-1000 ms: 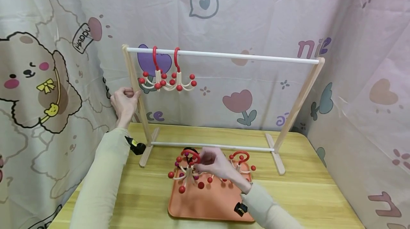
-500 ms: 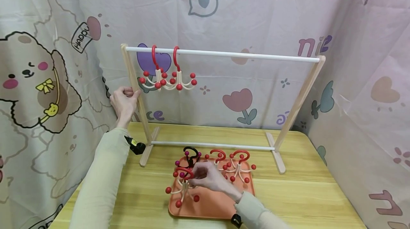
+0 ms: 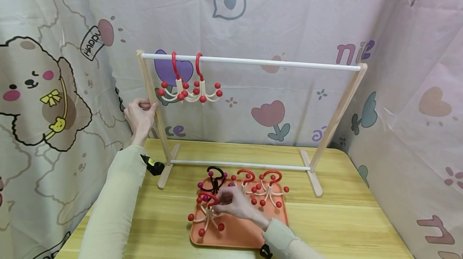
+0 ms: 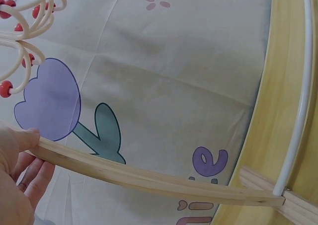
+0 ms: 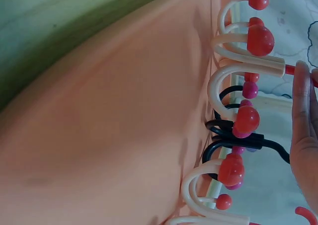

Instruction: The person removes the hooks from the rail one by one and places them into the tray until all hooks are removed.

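Note:
My left hand pinches the left wooden post of a hanging rack between thumb and fingers. My right hand pinches the red hook end of a cream octopus hanger with red ball tips, over the front left of the orange tray. In the right wrist view, the fingers close on this hanger's red stem, and its curved arms lie close to the tray. Behind it stands a black octopus hanger with purple balls. Two more cream hangers, a middle one and a right one, stand on the tray.
Two cream hangers, a left one and a right one, hang by red hooks on the rack's white top bar. A lower bar runs behind the tray. A patterned curtain surrounds the wooden table.
My right hand has moved left and nearer to me with the cream octopus hanger, uncovering the black hanger and the middle cream one. The left hand has stayed on the post.

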`<action>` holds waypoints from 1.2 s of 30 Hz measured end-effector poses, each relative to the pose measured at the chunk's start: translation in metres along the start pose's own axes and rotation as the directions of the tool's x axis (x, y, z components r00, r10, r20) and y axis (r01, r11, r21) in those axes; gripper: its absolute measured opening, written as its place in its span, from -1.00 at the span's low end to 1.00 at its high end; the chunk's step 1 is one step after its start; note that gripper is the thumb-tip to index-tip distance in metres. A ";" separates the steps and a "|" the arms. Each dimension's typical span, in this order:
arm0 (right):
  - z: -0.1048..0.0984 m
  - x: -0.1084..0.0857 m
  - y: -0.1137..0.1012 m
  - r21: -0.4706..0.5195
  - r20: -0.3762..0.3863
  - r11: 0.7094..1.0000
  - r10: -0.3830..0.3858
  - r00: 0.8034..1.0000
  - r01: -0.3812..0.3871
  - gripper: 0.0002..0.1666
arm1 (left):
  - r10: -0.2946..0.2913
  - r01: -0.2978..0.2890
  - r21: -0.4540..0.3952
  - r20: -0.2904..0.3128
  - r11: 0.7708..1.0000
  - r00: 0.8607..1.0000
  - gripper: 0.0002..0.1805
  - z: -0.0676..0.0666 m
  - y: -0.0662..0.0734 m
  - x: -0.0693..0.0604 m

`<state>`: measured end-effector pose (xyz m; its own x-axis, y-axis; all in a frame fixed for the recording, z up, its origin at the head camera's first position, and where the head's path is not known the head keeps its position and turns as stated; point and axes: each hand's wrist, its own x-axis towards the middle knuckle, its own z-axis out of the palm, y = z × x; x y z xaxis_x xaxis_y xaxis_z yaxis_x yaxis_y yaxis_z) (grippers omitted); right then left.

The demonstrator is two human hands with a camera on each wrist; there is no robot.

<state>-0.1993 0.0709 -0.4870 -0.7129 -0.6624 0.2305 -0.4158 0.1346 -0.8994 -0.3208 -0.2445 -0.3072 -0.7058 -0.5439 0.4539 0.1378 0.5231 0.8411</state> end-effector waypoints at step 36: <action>-0.006 0.000 -0.001 -0.029 0.004 1.000 -0.008 1.000 0.008 -0.75 | -0.018 0.018 0.020 0.006 1.000 1.000 -0.63 0.000 0.000 0.001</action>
<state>-0.2021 0.0752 -0.4836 -0.7071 -0.6666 0.2357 -0.4376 0.1507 -0.8864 -0.3210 -0.2449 -0.3066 -0.7121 -0.5493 0.4372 0.1114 0.5264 0.8429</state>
